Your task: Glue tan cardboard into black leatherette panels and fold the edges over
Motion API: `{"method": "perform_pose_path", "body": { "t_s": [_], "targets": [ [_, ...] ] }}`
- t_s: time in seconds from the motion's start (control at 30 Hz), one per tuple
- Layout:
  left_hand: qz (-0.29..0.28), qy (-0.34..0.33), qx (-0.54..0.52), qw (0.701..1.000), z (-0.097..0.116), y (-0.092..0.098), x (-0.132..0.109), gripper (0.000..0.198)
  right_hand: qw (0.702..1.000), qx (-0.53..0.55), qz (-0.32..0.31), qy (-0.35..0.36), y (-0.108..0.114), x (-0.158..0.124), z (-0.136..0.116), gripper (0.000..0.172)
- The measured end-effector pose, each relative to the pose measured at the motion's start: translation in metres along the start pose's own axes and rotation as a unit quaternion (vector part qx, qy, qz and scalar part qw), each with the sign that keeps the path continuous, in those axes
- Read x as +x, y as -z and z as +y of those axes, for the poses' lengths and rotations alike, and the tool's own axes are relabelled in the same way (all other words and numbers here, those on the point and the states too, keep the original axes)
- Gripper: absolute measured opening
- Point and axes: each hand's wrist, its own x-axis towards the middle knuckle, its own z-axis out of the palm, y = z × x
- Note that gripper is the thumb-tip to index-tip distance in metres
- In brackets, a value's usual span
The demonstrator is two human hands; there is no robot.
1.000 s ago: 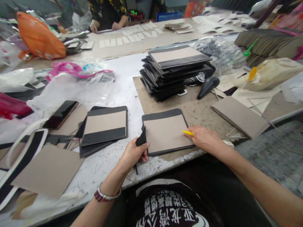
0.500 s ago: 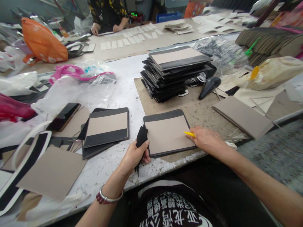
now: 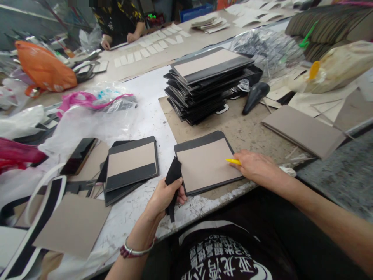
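At eight o'clock off the beige board (image 3: 207, 161), my left hand (image 3: 170, 190) pinches a black strip (image 3: 174, 169), hanging lower, freer now; my right hand (image 3: 253, 165) clasps a yellow tool (image 3: 233, 161).

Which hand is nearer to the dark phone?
Left. The left hand pinches black material beside the board, right of the phone; the right hand, holding the yellow tool at the board's far side, is farther right.
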Motion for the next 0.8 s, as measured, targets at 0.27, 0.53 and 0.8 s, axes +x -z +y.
{"method": "perform_pose_path", "body": {
  "t_s": [0.27, 0.53, 0.8],
  "targets": [
    [0.010, -0.009, 0.002, 1.000, 0.0007, -0.0006, -0.0007, 0.033, 1.000, 0.003, -0.001, 0.011, 0.0012, -0.0013, 0.0010, 0.023],
    [0.023, -0.017, 0.017, 0.999, 0.0022, -0.0029, -0.0024, 0.032, 1.000, 0.007, -0.007, 0.003, -0.0005, -0.0001, 0.0014, 0.025],
    [0.020, -0.005, 0.016, 1.000, -0.0016, 0.0002, -0.0005, 0.033, 1.000, 0.010, -0.009, 0.002, 0.0069, -0.0028, -0.0034, 0.023]
  ]
}}
